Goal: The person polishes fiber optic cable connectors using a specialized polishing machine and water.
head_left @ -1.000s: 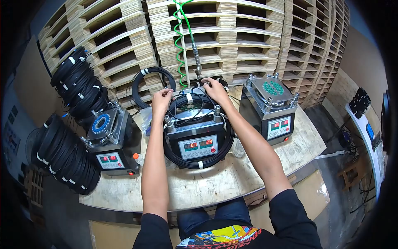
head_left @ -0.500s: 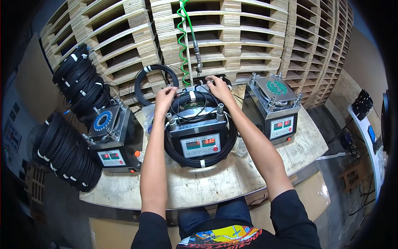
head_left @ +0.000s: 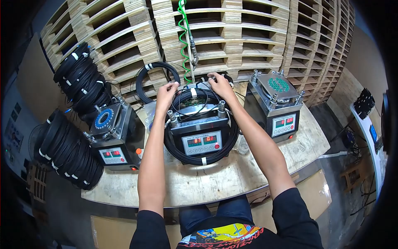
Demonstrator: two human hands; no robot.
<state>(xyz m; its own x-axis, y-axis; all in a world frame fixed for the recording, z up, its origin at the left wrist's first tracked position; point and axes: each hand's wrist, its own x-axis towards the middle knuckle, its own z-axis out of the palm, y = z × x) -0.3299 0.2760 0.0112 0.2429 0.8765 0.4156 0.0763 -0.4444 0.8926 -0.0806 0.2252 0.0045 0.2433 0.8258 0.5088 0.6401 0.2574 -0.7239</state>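
A black machine with a red digital display point(head_left: 200, 142) stands in the middle of the wooden table point(head_left: 207, 182). A coil of black cable point(head_left: 202, 157) with white tape bands is draped around it. My left hand point(head_left: 166, 93) grips the cable at the machine's top left corner. My right hand point(head_left: 220, 84) holds the cable at the top right corner, fingers curled over it. Thin black leads loop across the machine's top plate between my hands.
Similar machines stand at left point(head_left: 112, 139) and right point(head_left: 275, 108). Stacks of black cable coils point(head_left: 66, 153) hang off the left table edge, one coil point(head_left: 156, 81) leans behind. A green coiled air hose point(head_left: 184, 37) hangs above. Wooden pallets point(head_left: 248, 37) fill the back.
Both hands stay on the cable at the machine's top with small finger shifts. The view has tilted slightly, and the display digits changed.
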